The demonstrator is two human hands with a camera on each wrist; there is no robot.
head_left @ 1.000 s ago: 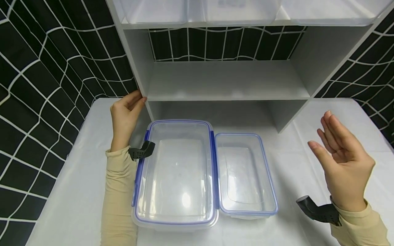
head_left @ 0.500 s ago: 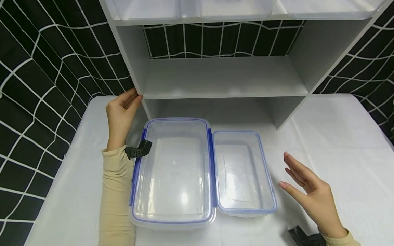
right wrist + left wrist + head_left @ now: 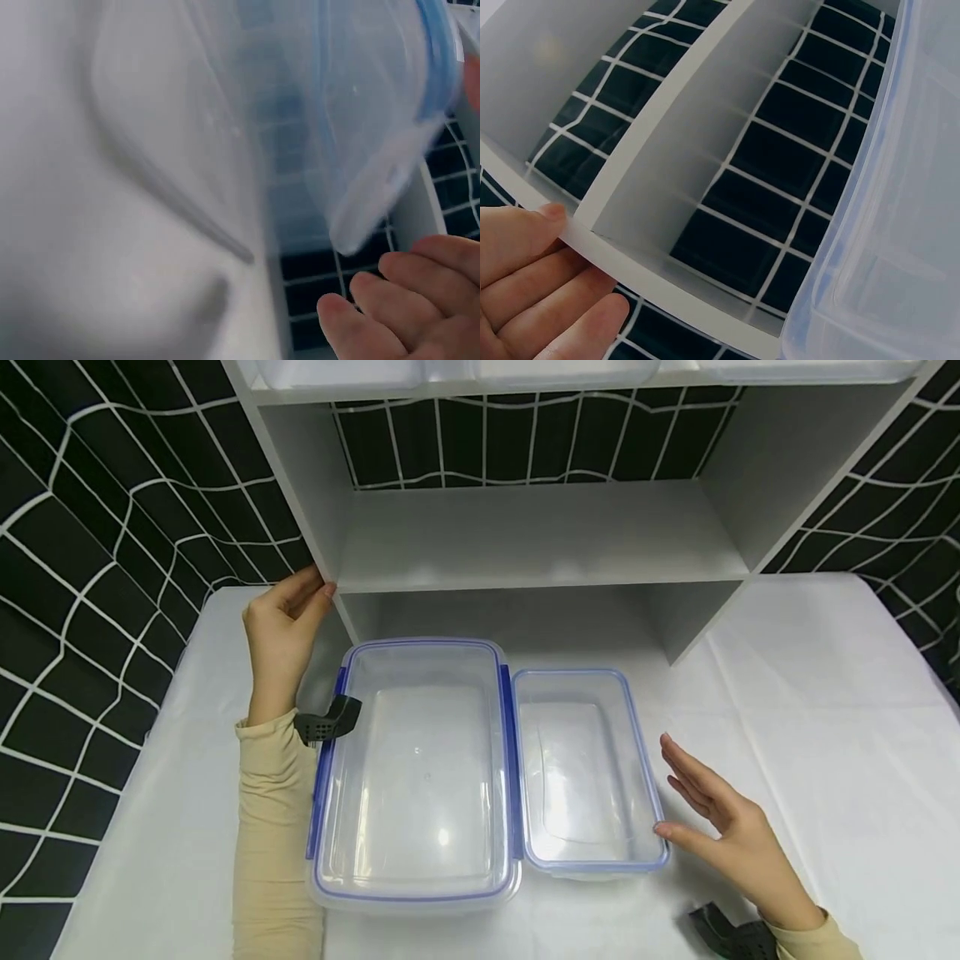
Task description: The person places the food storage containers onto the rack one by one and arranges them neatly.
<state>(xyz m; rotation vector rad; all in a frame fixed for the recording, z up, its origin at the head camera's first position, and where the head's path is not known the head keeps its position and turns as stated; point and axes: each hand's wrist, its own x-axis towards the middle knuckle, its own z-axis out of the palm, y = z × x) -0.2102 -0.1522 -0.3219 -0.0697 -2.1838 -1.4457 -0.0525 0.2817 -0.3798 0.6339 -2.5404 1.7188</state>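
Left grip [image 3: 281, 631] pinching shelf edge [image 3: 667, 292], right grip [image 3: 738, 835] spread beside rim [image 3: 600, 866] of smaller container [image 3: 573, 768], broad tablecloth [image 3: 832, 710] rightward

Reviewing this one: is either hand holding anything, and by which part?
The left hand grips the white shelf unit by the front edge of its left side panel. The right hand grips nothing, its thumb by the smaller clear container's right edge.

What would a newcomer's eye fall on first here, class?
The large, clear, blue-clipped rectangular plastic box stands on white cloth, left of a smaller, blue-rimmed clear box. The bare left hand has its grip on the left edge of the white shelf unit behind them.
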